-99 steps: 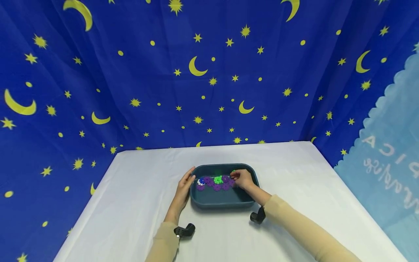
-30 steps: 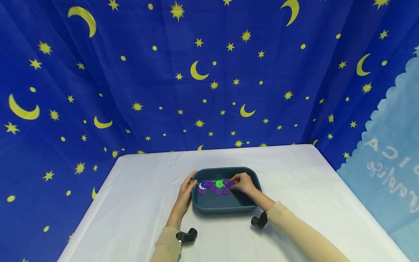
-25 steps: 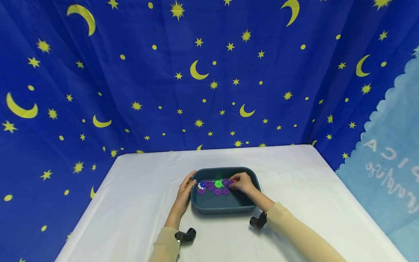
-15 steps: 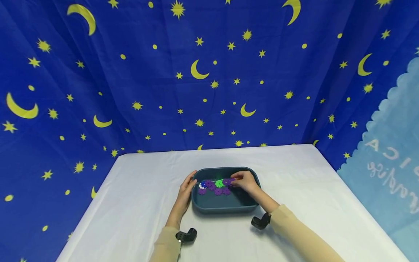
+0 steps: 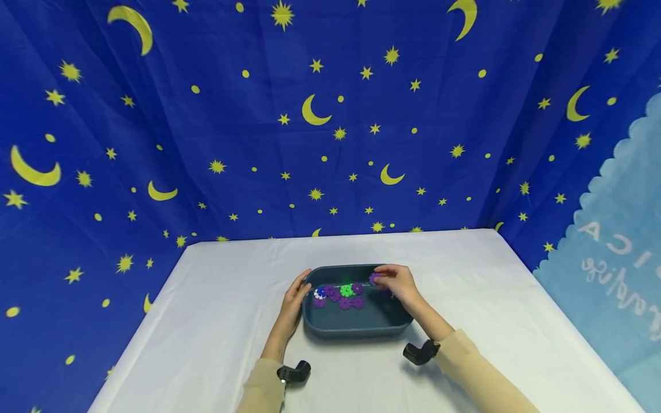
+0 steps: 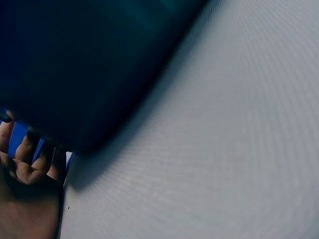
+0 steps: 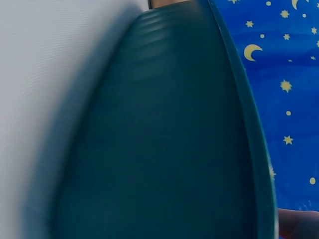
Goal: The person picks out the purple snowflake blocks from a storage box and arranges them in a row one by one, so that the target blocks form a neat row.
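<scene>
White cloth (image 5: 217,310) lies before starry curtain (image 5: 268,143) (right grip (image 5: 401,284) pinching purple piece (image 5: 373,279), left grip (image 5: 291,301) holding tray (image 5: 356,332))

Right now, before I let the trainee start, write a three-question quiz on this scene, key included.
1. Multiple choice: on which side is the hand that pinches a purple piece? A) left B) right
2. Fill in: the left hand touches the ____ end of the tray.
3. True or false: all the pieces in the tray are green.

Key: 1. B, the right hand. 2. left. 3. False.
</scene>
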`<state>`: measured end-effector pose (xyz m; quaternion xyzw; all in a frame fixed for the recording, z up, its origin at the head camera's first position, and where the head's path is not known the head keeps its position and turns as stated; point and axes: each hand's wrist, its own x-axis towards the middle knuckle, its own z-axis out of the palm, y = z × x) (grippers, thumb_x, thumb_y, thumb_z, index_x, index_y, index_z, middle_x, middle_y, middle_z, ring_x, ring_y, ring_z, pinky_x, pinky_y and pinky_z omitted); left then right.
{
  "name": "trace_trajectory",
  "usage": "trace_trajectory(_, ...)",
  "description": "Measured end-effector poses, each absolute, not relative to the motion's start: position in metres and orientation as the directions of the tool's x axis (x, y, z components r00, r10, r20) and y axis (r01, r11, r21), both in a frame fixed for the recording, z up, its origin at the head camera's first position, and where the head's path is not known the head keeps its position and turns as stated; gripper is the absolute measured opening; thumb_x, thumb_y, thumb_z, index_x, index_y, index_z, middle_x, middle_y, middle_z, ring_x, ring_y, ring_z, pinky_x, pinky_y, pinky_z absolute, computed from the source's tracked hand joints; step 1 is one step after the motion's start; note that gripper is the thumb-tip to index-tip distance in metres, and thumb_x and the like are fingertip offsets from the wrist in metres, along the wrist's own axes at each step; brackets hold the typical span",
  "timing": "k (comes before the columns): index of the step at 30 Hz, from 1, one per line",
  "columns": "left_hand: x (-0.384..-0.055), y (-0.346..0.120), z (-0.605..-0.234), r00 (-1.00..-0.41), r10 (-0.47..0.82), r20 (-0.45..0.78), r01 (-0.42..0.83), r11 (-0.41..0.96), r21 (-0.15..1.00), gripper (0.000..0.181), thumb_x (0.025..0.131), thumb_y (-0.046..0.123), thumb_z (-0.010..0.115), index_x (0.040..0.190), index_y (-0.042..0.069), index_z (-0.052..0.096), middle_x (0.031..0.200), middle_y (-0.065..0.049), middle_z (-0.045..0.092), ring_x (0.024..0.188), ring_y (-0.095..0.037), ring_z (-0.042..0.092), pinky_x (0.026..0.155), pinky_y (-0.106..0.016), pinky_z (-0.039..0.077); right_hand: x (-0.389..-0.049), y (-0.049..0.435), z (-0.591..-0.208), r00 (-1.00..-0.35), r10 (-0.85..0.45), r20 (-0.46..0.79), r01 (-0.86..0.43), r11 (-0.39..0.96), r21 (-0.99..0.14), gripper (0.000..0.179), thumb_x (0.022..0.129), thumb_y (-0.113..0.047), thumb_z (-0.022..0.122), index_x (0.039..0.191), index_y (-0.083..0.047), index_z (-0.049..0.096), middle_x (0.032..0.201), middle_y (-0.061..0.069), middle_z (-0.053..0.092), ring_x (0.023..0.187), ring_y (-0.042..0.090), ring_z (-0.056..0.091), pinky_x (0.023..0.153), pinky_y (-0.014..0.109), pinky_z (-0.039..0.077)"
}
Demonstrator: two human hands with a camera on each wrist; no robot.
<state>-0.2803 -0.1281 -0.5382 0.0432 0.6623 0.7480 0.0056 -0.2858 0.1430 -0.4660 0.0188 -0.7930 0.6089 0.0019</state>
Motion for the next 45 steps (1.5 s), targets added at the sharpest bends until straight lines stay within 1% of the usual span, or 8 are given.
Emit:
trace_trajectory(4,-0.280,-0.129,-0.538,-0.997,0.061,0.053,0.045,-0.126,0.991,0.050,0.099,0.022,0.050,0.145,0.008,0.038,0.156,-0.015,0.025,0.146,-0.030,0.017,0.119,-0.048,0.012,-0.283,0.147,-0.468,-1.000,0.020,0.019,-0.014,0.220,-0.975,0.027,0.084,0.004,0.064,0.108,0.015,0.063,0.093,0.023,0.071,0.068,0.006,0.065,0.073,0.036,0.058)
trace_trajectory(11,-0.281,-0.129,-0.538,-0.997,0.058,0.059,0.050,-0.138,0.989,0.049,0.098,0.021,0.050,0.144,0.009,0.040,0.155,-0.014,0.029,0.144,-0.028,0.020,0.118,-0.047,0.013,-0.279,0.158,-0.463,-0.994,0.106,0.039,-0.023,0.153,-0.988,0.029,0.085,0.003,0.064,0.111,0.015,0.062,0.094,0.019,0.072,0.068,-0.002,0.061,0.065,0.014,0.052)
trace_trajectory(16,-0.280,-0.127,-0.538,-0.997,0.061,0.055,0.045,-0.140,0.989,0.049,0.098,0.021,0.051,0.144,0.010,0.041,0.153,-0.014,0.032,0.142,-0.027,0.025,0.118,-0.045,0.015,-0.279,0.170,-0.459,-0.993,0.116,0.035,-0.025,0.086,-0.996,0.031,0.086,0.006,0.062,0.113,0.019,0.059,0.093,0.016,0.073,0.067,-0.002,0.063,0.065,0.015,0.053)
trace_trajectory(23,-0.281,-0.127,-0.539,-0.997,0.062,0.049,0.040,-0.136,0.990,0.049,0.098,0.022,0.050,0.145,0.010,0.040,0.155,-0.013,0.029,0.143,-0.027,0.021,0.118,-0.047,0.013,-0.279,0.187,-0.459,-0.988,0.151,0.022,-0.015,0.048,-0.999,0.036,0.086,0.005,0.061,0.117,0.022,0.054,0.080,-0.004,0.071,0.068,-0.003,0.063,0.066,0.014,0.053)
trace_trajectory(26,-0.281,-0.128,-0.539,-0.997,0.063,0.050,0.042,-0.131,0.990,0.049,0.098,0.023,0.050,0.145,0.010,0.040,0.156,-0.013,0.027,0.144,-0.027,0.019,0.118,-0.048,0.012,-0.280,0.194,-0.462,-0.985,0.173,0.009,-0.006,0.017,-1.000,0.038,0.087,0.005,0.061,0.120,0.022,0.051,0.077,-0.010,0.069,0.068,-0.004,0.064,0.067,0.013,0.053)
trace_trajectory(34,-0.279,-0.128,-0.535,-0.995,0.074,0.063,0.054,-0.124,0.991,0.048,0.099,0.021,0.049,0.145,0.010,0.040,0.157,-0.013,0.024,0.146,-0.029,0.016,0.119,-0.049,0.012,-0.283,0.206,-0.475,-0.978,0.210,-0.014,0.013,-0.004,-1.000,0.040,0.088,0.005,0.060,0.121,0.024,0.049,0.072,-0.014,0.068,0.067,-0.005,0.063,0.067,0.014,0.053)
trace_trajectory(39,-0.272,-0.127,-0.521,-0.993,0.098,0.061,0.048,-0.136,0.990,0.047,0.099,0.015,0.048,0.144,0.004,0.039,0.157,-0.018,0.022,0.146,-0.033,0.014,0.118,-0.050,0.011,-0.283,0.209,-0.485,-0.972,0.235,-0.023,0.021,-0.012,-1.000,0.038,0.087,0.008,0.059,0.118,0.025,0.049,0.069,-0.015,0.067,0.066,-0.005,0.063,0.067,0.014,0.053)
trace_trajectory(45,-0.268,-0.127,-0.513,-0.994,0.095,0.056,0.043,-0.132,0.990,0.046,0.099,0.013,0.048,0.143,0.002,0.039,0.155,-0.020,0.026,0.145,-0.034,0.017,0.118,-0.051,0.013,-0.284,0.212,-0.497,-0.972,0.236,-0.025,0.027,0.007,-1.000,0.037,0.085,0.009,0.060,0.116,0.026,0.050,0.067,-0.013,0.067,0.064,-0.006,0.062,0.065,0.013,0.053)
